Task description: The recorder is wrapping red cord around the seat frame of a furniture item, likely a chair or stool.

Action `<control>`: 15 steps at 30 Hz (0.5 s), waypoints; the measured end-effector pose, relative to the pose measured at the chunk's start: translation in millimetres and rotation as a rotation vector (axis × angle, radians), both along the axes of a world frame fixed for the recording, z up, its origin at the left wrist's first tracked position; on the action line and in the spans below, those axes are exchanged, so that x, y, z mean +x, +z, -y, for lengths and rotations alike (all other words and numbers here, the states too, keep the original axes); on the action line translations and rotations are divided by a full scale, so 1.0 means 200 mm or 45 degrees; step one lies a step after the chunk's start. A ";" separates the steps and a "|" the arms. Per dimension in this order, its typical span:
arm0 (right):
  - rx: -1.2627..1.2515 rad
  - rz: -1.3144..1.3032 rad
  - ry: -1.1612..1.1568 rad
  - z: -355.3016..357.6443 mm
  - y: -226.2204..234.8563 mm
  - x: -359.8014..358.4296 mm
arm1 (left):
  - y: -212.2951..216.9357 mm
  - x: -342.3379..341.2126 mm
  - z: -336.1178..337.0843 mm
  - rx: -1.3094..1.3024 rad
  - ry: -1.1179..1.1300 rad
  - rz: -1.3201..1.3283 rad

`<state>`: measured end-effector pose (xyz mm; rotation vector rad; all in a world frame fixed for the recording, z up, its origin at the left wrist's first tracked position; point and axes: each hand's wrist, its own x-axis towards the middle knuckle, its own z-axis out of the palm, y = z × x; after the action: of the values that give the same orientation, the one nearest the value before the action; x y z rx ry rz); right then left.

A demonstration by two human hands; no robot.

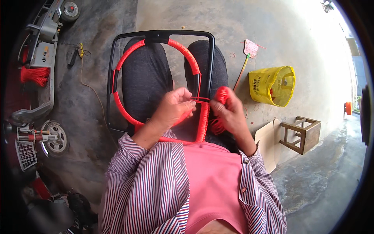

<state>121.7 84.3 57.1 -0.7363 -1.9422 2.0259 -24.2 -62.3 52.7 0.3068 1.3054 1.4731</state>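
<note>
The left hand (174,106) has thumb and forefinger pinched together on thin, glossy red cord (200,99), whose strands stretch across to the right hand (231,114), closed around a bunched red cord bundle (222,94); loose loops dangle below that hand. Between the two hands stands a straight bar tightly wound in red cord (203,123), its long axis running from the person's lap away toward the knees. The taut strands cross it roughly square, at the far end of the red winding. The bar lies to the right of the left fingertips and just left of the right fingers, so the right hand looks slightly nearer; whether those fingers touch it, I cannot tell. The bar belongs to a black rectangular frame with rounded corners (212,62), laid across the thighs and enclosing a large ring partly wrapped in red (187,56). Farther out to the right, on the grey concrete floor (167,15), are a yellow plastic container (260,86), a pale flat cardboard sheet (267,144) and a small brown wooden stool (311,137).
</note>
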 end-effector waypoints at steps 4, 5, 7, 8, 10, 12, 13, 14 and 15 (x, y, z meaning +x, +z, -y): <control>-0.350 -0.078 0.003 -0.09 0.09 0.02 | -0.03 -0.01 0.01 -0.013 0.009 0.127; -0.358 -0.080 -0.001 -0.10 0.09 0.04 | -0.03 -0.01 0.01 -0.010 0.037 0.198; -0.453 -0.042 -0.060 -0.17 0.10 0.09 | -0.03 -0.01 0.00 -0.008 0.064 0.186; -0.263 -0.029 -0.130 -0.25 0.11 0.13 | -0.02 -0.01 0.00 -0.013 0.089 0.171; -0.224 0.095 -0.464 -0.43 0.18 0.29 | 0.00 -0.05 0.02 0.041 0.102 0.335; -0.520 -0.395 -0.755 -0.71 0.08 0.60 | 0.00 -0.06 0.02 0.097 0.099 0.499; -0.836 -0.807 -0.799 -0.78 0.05 0.69 | -0.01 -0.05 0.01 0.048 0.147 0.505; -0.697 -0.792 -1.045 -0.87 -0.02 0.81 | -0.01 -0.05 0.01 -0.001 0.189 0.511; -0.659 -0.824 -1.089 -0.96 -0.10 0.96 | 0.00 -0.05 -0.01 0.008 0.178 0.518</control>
<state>312.9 276.2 37.0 -0.7057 -0.5829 1.8331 -33.8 -60.3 51.8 -0.0824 1.0085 1.5585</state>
